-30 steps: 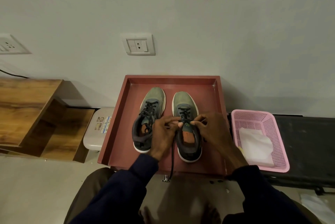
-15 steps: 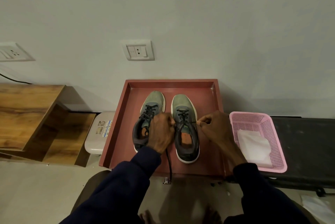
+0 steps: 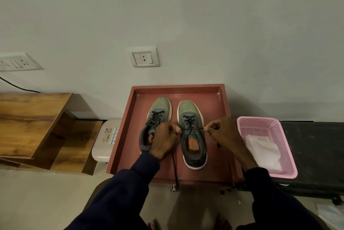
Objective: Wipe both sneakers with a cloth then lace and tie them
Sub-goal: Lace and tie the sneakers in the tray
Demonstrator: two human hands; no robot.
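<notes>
Two grey-green sneakers with dark heels stand side by side, toes to the wall, in a red tray (image 3: pixel 226 136). The left sneaker (image 3: pixel 160 110) has its black laces crossed. Over the right sneaker (image 3: pixel 191 133) a black lace (image 3: pixel 193 128) is stretched taut sideways. My left hand (image 3: pixel 164 139) pinches one end of that lace at the shoe's left side, and its free length hangs down over the tray's front edge. My right hand (image 3: pixel 223 133) pinches the other end at the shoe's right side. A white cloth (image 3: pixel 262 151) lies in a pink basket (image 3: pixel 290 157).
The pink basket sits on a black bench (image 3: pixel 316 155) to the right of the tray. A small white stool (image 3: pixel 104 140) and wooden shelving (image 3: pixel 33 123) stand to the left. A wall with sockets (image 3: pixel 143 57) is just behind the tray. My bare feet show at the bottom.
My hands have drawn apart from over the right sneaker's tongue, pulling the lace taut sideways. The camera has tilted, so the tray sits lower in view.
</notes>
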